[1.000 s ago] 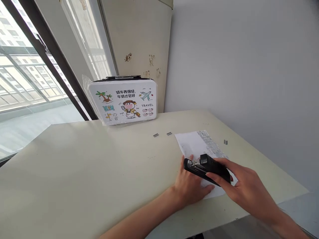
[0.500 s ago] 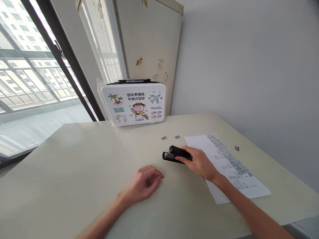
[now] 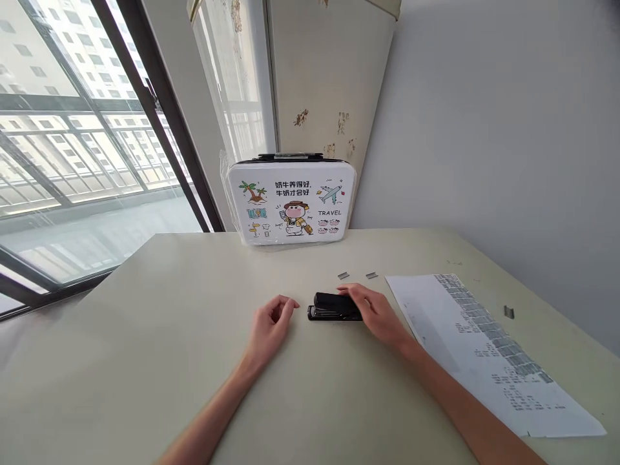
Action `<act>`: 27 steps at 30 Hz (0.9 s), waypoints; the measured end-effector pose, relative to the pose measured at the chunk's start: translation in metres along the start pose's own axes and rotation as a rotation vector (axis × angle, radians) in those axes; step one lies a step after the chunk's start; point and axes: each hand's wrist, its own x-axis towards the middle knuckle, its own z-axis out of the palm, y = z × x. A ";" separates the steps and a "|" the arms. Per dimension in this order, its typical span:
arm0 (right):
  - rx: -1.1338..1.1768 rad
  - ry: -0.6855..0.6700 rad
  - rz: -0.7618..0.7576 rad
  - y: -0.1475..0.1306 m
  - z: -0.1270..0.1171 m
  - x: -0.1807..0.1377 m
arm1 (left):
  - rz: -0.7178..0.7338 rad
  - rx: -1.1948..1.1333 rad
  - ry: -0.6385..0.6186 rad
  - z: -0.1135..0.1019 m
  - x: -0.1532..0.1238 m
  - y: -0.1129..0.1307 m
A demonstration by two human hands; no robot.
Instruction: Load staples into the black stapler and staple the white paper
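Observation:
A black stapler lies on its base on the table, its jaw end pointing left and its top arm a little raised at that end. My right hand is closed over its rear end, thumb on the near side. Just left of the jaw, apart from it, my left hand rests with fingers curled and thumb near the index finger; nothing shows in it. Behind the stapler lie two short strips of staples, one on the left and one on the right.
A printed paper sheet lies under and beyond my right forearm. Another small staple strip sits to its right. A white cartoon-printed case in clear plastic stands at the table's back, before a worn cabinet. A window is at left.
The stapler has gone from tilted in my right hand to lying level on the table. My left hand has moved a little left and away. The view has shifted left.

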 end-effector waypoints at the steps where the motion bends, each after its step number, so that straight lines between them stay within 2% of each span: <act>1: 0.035 0.055 0.038 0.005 0.000 -0.001 | -0.007 -0.003 0.003 0.000 0.000 0.000; 4: 0.060 0.131 0.121 0.017 0.003 -0.001 | -0.026 -0.015 0.026 0.000 0.003 0.001; 14: 0.016 0.128 0.138 0.026 0.011 -0.003 | -0.044 0.009 0.260 -0.007 0.013 -0.007; 23: 0.006 0.130 0.168 0.020 0.009 -0.005 | -0.074 -0.047 0.242 -0.005 0.012 -0.004; 27: -0.080 0.028 0.075 0.011 0.004 -0.007 | -0.041 -0.149 0.230 -0.002 0.016 -0.008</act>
